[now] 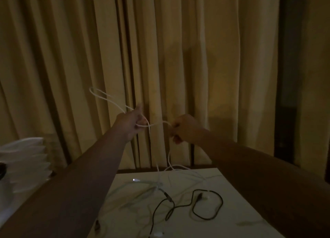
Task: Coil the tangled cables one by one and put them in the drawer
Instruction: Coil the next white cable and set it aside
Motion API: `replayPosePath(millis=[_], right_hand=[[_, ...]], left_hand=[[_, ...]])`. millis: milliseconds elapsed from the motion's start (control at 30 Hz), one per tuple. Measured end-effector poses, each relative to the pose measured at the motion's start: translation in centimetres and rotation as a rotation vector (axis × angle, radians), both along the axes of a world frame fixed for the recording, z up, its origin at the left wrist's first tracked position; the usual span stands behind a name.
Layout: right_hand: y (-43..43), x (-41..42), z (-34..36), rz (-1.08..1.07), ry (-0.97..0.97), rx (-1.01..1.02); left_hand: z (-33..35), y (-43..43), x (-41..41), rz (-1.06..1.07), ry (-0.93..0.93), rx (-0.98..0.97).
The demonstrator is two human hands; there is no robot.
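At your far left, crumpled white bedding (25, 162) is lying beside the table, dim and blurred. Moving right, you are holding your left hand (131, 124) raised in front of the yellow curtain (71, 41), with the fingers curled round the white cable (100, 96) and the thumb pointing up. A long narrow loop of that cable is arching up and to the left from your fist, and another strand is crossing below your fingers and running across the gap to your right hand (184, 128). That hand is hanging at about the same height, just apart from the left one, with its fingers curled in and gripping the cable; how exactly the fingertips are meeting on it is too dark to tell. From between your hands two strands are dropping straight down to the far edge of the white table (232, 211), where they are joining a loose tangle of pale cables (142, 189) spreading over the near left part of the tabletop. A small connector (135, 179) is glinting among them. To the right of that tangle, a black cable (208, 204) is lying on the table in open, winding loops, well below both hands and touching neither. Your right forearm is reaching in over the table's right corner.
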State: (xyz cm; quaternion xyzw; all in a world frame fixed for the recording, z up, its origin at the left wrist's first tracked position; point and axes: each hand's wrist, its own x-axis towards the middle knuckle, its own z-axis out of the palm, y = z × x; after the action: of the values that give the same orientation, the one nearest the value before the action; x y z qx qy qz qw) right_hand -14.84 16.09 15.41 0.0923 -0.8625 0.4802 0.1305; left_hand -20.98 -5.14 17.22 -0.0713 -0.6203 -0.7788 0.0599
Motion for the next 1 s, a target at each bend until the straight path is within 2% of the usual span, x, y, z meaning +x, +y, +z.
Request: replayPosePath(millis=[133,200,267,367,467,533,600,633,733,800,867,1000], right_hand=[[0.7,-1.0,2.7,-0.074,0.134,-0.141],[0.8,-1.8,4.1,-0.098,0.152,-0.194],[0.7,-2.2,5.1,-0.085,0.149,-0.282],[0.2,-2.1,6.1,-0.018,0.147,-0.429],[-0.4,-1.9,6.6,0.040,0.158,-0.502],[-0.6,-1.7,6.8,0.066,0.158,-0.526],[-0.7,-1.3,7.0,0.073,0.155,-0.501],[-0.7,-1.1,7.1,0.079,0.152,-0.478],[-0.8,-0.5,7.4,0.086,0.154,-0.428],[-0.9,-0.3,7.6,0.086,0.170,-0.433],[-1.0,-0.3,7.9,0.097,0.191,-0.459],[-0.8,-0.4,8.0,0.106,0.215,-0.435]], left_hand=[[-2.0,0.4,1.7,0.104,-0.260,-0.649],[-2.5,1.1,2.5,0.055,-0.285,-0.799],[-2.6,2.0,3.5,-0.026,-0.250,-0.764],[-2.6,3.7,4.6,-0.188,-0.147,-0.548],[-3.0,4.7,4.6,-0.215,-0.051,-0.404],[-3.7,5.2,4.4,-0.152,-0.006,-0.430],[-4.4,5.4,4.1,0.041,0.124,-0.536],[-4.6,5.4,4.0,0.102,0.167,-0.511],[-4.7,5.2,3.3,0.113,0.261,-0.386],[-4.5,5.1,3.3,0.093,0.342,-0.504],[-4.1,5.3,3.6,-0.009,0.341,-0.518],[-3.5,5.8,4.3,-0.289,0.147,-0.204]])
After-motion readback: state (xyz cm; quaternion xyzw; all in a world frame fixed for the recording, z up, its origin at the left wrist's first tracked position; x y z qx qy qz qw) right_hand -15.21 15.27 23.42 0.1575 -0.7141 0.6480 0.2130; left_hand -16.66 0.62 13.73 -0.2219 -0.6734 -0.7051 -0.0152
